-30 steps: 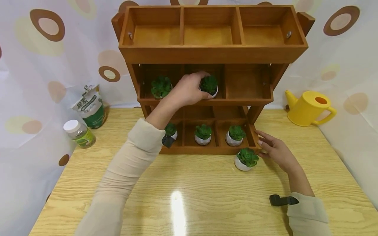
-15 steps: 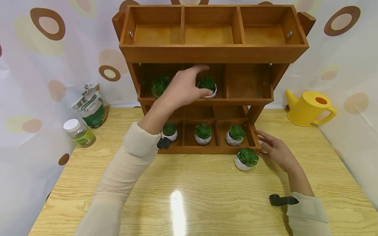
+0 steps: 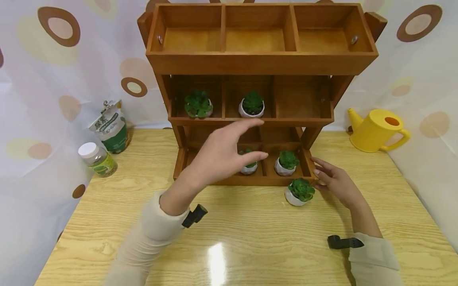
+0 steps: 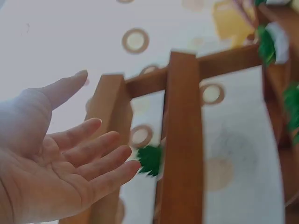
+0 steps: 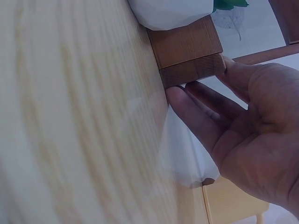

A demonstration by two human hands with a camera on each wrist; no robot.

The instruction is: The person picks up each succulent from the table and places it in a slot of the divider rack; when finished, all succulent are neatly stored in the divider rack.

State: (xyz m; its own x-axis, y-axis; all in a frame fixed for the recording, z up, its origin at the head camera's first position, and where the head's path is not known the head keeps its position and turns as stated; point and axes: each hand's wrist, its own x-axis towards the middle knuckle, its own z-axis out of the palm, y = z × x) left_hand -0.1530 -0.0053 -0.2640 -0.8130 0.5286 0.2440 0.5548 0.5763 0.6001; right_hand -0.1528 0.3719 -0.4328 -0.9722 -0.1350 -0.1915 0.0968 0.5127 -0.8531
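My left hand (image 3: 222, 155) hangs in front of the wooden tiered planter shelf (image 3: 261, 64), thumb and fingers spread apart with nothing between them. The left wrist view shows its bare palm (image 4: 56, 172). Above it, a potted succulent (image 3: 252, 104) stands in the middle tier's centre compartment; another succulent (image 3: 198, 104) stands in the left one. My right hand (image 3: 336, 182) touches the right end of the bottom tier, fingertips against the wood (image 5: 191, 67). Beside it on the table, a succulent (image 3: 300, 192) sits in a white pot. The bottom-left compartment is largely hidden by my left hand.
Succulents stand in the bottom tier's right (image 3: 286, 163) and centre compartments (image 3: 248, 169), the latter partly covered. A yellow watering can (image 3: 377, 131) is at right. A green-and-white bag (image 3: 112, 129) and a white-lidded jar (image 3: 98, 159) are at left on the wooden table (image 3: 250, 238).
My left hand has let go of the succulent in the middle tier's centre compartment and moved down and toward me, out of the shelf. My right hand stays at the bottom tier's end.
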